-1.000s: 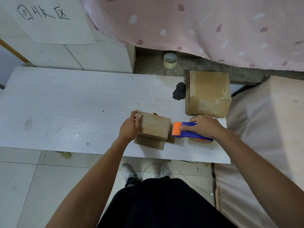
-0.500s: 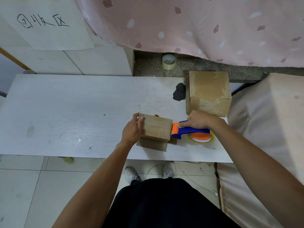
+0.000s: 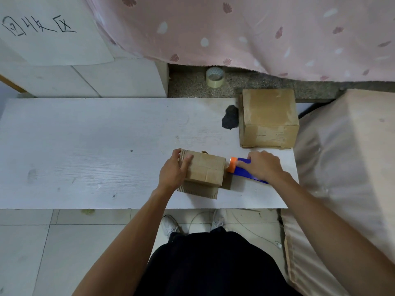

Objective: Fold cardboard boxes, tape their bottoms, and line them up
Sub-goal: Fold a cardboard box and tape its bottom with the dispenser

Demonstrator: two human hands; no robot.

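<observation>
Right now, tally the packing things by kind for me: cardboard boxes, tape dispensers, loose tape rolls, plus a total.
Brown cardboard boxes: 2, small box gripped by the left hand, larger box beyond the right hand.
Blue and orange tape dispenser: 1, in the right hand.
Clear tape roll: 1, on the grey floor.
Total: 4.

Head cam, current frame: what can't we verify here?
1. Head view: the tape roll in the blue-and-orange tape dispenser is hidden under the right hand.
2. Head view: the left end of the small brown cardboard box is covered by the left hand. Its right face, where the dispenser meets it, faces away.
3. Head view: the underside of the larger brown cardboard box lies against the white table.
</observation>
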